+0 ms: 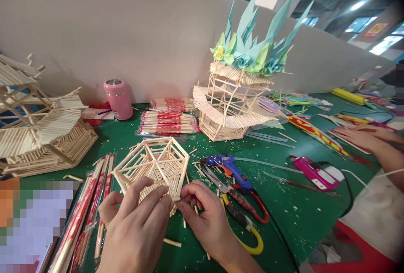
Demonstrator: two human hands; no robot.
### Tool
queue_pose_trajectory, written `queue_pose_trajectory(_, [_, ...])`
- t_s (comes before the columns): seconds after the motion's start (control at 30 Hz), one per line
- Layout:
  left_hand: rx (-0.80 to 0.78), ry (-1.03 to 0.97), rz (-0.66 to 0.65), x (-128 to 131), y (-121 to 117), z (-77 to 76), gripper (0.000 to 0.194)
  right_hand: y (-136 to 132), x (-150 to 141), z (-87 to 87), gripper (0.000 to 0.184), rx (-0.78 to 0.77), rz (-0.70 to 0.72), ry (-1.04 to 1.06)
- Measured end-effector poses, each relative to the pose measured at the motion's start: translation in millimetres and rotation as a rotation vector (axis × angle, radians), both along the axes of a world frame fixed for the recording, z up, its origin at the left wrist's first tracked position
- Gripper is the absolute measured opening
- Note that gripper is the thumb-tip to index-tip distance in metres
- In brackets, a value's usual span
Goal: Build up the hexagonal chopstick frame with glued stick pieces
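A many-sided frame of wooden chopsticks [153, 159] stands on the green table, with crossing sticks over its top. My left hand [139, 222] bends over its near side, fingers closed on the frame and partly hiding it. At the near right corner, my right hand [203, 214] pinches a short piece of chopstick [176, 199] against the frame. Just right of the hands lie a blue glue gun [229, 168], scissors with red handles [249, 201] and yellow-handled pliers or cutters [249, 233], whose exact kind I cannot make out.
Chopstick packs [167, 122] and a pink flask [118, 99] stand behind. A taller stick structure topped with teal folded paper [233, 104] rises at the back; another [47, 138] is at left. A pink power strip [315, 173] and another person's hands [362, 136] are at right.
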State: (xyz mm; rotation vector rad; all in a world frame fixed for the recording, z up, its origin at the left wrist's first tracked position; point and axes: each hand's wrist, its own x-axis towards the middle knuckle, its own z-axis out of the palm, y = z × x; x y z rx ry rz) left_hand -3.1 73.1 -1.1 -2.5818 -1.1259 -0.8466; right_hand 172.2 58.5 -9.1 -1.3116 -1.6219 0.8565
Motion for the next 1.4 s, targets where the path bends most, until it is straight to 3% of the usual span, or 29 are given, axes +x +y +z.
queue_pose_trajectory(0.33, [-0.102, -0.049, 0.007, -1.5, 0.6, 3.1, 0.018, 0.8, 0.0, -1.4, 0.007, 0.044, 0.003, -0.003])
queue_pose_trajectory(0.67, [-0.057, -0.008, -0.012, -1.1, 3.6, 2.3, 0.017, 0.7, 0.2, -2.6, 0.007, 0.047, 0.003, -0.007])
queue_pose_trajectory(1.4, [-0.133, -0.044, -0.001, 1.1, 2.9, 8.2, 0.009, -0.8, -0.8, -2.1, 0.008, 0.038, -0.001, -0.014])
